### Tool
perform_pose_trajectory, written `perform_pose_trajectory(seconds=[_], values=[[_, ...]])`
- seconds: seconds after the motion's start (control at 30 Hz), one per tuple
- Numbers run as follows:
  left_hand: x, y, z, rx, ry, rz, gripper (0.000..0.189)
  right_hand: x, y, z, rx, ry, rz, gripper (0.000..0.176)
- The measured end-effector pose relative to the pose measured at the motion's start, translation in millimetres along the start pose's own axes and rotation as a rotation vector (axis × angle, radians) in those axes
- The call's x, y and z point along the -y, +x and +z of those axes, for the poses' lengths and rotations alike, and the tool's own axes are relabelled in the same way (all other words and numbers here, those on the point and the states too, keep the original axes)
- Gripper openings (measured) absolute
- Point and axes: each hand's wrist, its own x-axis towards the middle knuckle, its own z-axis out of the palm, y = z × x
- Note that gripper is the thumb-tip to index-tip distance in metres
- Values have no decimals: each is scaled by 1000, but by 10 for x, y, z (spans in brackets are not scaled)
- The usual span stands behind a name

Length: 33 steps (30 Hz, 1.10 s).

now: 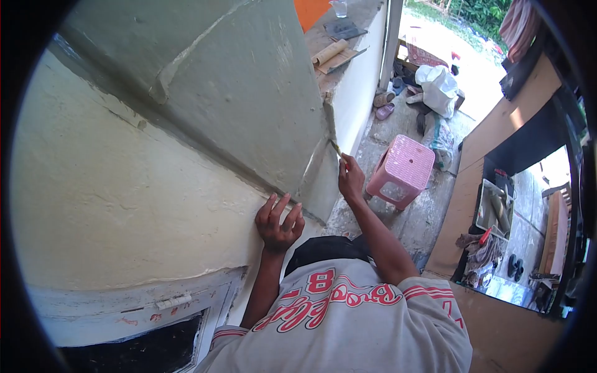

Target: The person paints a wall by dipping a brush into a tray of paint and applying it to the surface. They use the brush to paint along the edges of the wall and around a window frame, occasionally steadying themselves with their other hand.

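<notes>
My left hand (pixel 278 225) lies against the cream wall (pixel 137 186), fingers apart, with the tips at the lower edge of a grey-green painted panel (pixel 242 99). My right hand (pixel 352 176) is closed at the panel's right corner, beside a narrow white wall face. Its fingers pinch something thin at that edge, too small to make out. A pale seam and a dark, rough border run along the panel.
Right of my arm, a pink plastic stool (pixel 409 163) stands on the worn floor. Beyond it are a white sack (pixel 438 90) and shoes (pixel 384 110). Rolled paper (pixel 329 53) and a clear cup (pixel 339 8) sit on the ledge. A large mirror (pixel 528 217) leans at the right.
</notes>
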Motion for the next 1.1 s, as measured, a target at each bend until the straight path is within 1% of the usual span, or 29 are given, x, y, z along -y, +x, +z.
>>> perform_pose_trajectory(seconds=[0.03, 0.07, 0.1, 0.17, 0.2, 0.27, 0.3, 0.37, 0.43, 0.53, 0.57, 0.63, 0.67, 0.73, 0.77, 0.8, 0.83, 0.9, 0.93, 1.0, 1.07, 1.1], values=[[-3, -4, -4, 5, 0, -1, 17, -72, -29, 10, 84, -83, 111, 26], [2, -1, -3, 11, 1, 0, 17, -143, -36, 34, 132, -129, 148, 26], [13, 2, 2, 16, -1, 8, 17, -109, -24, 29, 128, -125, 155, 26], [18, -13, 1, 28, 0, 11, 16, -56, 18, 32, 94, -71, 93, 25], [8, -14, -6, 42, -5, 14, 16, 38, 54, 7, 97, -72, 107, 25], [-9, 9, -15, 35, -23, 8, 13, 295, 136, -78, -60, 74, -92, 25], [-15, 0, -20, 47, -23, 6, 13, 317, 115, -99, -53, 73, -82, 25], [-11, 8, -15, 40, -24, 4, 13, 402, 114, -119, -157, 160, -204, 24], [-3, 4, -6, 40, -5, 5, 13, 239, 29, -38, -150, 179, -197, 26], [-8, -1, 1, 40, 6, 13, 14, -121, -81, 95, 119, -73, 180, 29], [-5, 8, 5, 40, 8, 15, 14, -201, -109, 112, 112, -69, 183, 29], [-17, 43, 3, 43, -7, 9, 13, -173, -142, 86, 56, -24, 130, 28], [-38, 32, -14, 52, -21, -8, 13, -165, -137, 88, 56, -23, 135, 28], [-82, -17, -15, 43, -47, -26, 14, 40, -43, 8, -7, 105, 84, 28], [-107, -13, 9, 25, -72, -41, 15, 112, 8, -11, -14, 105, 87, 28], [-165, 29, 22, 26, -78, -37, 15, 128, 42, -7, -25, 130, 77, 28], [-246, 72, 39, 26, -145, 27, 17, 140, 53, -11, -34, 156, 66, 28], [-450, 276, 113, 43, -267, 150, 20, 142, 34, -16, -42, 162, 63, 28], [-580, 497, 203, 62, -322, 207, 21, 130, 3, -13, -39, 185, 98, 29], [-828, 1018, 503, 131, -375, 272, 18, 113, -59, 16, -29, 216, 138, 29], [-989, 1457, 955, 265, -327, 228, 14, 114, -67, 57, -205, 324, 8, 31], [-1046, 1660, 1188, 342, -232, 226, 13, 63, -92, 75, -296, 373, -50, 32]])
